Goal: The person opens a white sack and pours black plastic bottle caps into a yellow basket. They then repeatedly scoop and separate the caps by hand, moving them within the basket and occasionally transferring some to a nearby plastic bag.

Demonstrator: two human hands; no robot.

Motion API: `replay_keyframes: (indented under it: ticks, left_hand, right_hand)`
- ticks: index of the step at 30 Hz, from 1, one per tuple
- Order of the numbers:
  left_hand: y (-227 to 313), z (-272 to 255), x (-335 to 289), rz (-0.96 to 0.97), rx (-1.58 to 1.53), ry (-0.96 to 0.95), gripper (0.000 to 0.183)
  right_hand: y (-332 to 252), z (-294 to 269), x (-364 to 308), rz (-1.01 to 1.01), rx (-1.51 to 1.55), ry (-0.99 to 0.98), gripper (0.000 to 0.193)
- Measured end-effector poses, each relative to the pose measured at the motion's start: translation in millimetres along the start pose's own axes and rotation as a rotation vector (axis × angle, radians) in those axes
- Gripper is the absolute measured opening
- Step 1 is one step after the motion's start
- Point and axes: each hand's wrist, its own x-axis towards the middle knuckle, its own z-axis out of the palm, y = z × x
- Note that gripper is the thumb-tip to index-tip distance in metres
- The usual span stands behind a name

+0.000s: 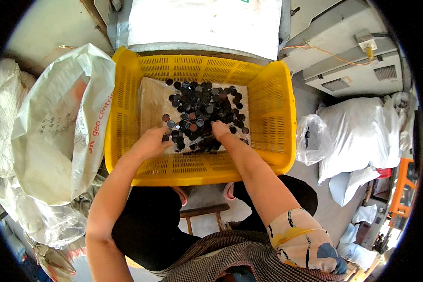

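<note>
Many small round black caps (202, 103) lie heaped on clear plastic sheeting (152, 103) in a yellow slotted plastic crate (268, 108). A few show reddish or silvery faces. My left hand (151, 143) is at the near left edge of the heap, its thumb and fingers closed around a dark round cap. My right hand (220, 130) reaches into the near right part of the pile with its fingers curled down. Its fingertips are hidden among the caps, so what they grip does not show.
An open white sack (56, 127) stands left of the crate. Beyond the crate is a surface covered in white (202, 23). To the right lie a clear plastic bag (313, 139) and a full white sack (359, 131), below a cabinet (362, 75) with an orange cable.
</note>
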Motion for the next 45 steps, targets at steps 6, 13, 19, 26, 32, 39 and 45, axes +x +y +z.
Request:
replay_keyframes:
  ticks: [6, 13, 19, 26, 32, 39, 45]
  left_hand:
    - [1, -4, 2, -0.043, 0.022, -0.066, 0.046]
    - [-9, 8, 7, -0.067, 0.035, -0.066, 0.044]
    - [-11, 18, 12, -0.11, 0.035, -0.052, 0.048]
    - [-56, 52, 31, -0.47, -0.052, -0.317, 0.048]
    - [-20, 126, 74, 0.102, 0.373, -0.42, 0.031]
    - [19, 179, 122, -0.088, 0.448, -0.72, 0.032]
    - [-11, 203, 137, -0.11, 0.417, -0.668, 0.03]
  right_hand:
    - [25, -25, 17, -0.01, 0.173, 0.111, 0.012]
    - [-82, -261, -112, -0.892, 0.539, 0.334, 0.02]
    - [-234, -341, -169, -1.056, 0.511, 0.597, 0.059]
    - [-109, -203, -94, -0.812, 0.008, 0.218, 0.041]
    - [21, -8, -44, -0.881, -0.416, -0.168, 0.046]
    - [27, 47, -24, -1.012, -0.278, -0.021, 0.028]
    - [18, 32, -30, -0.863, -0.09, -0.106, 0.012]
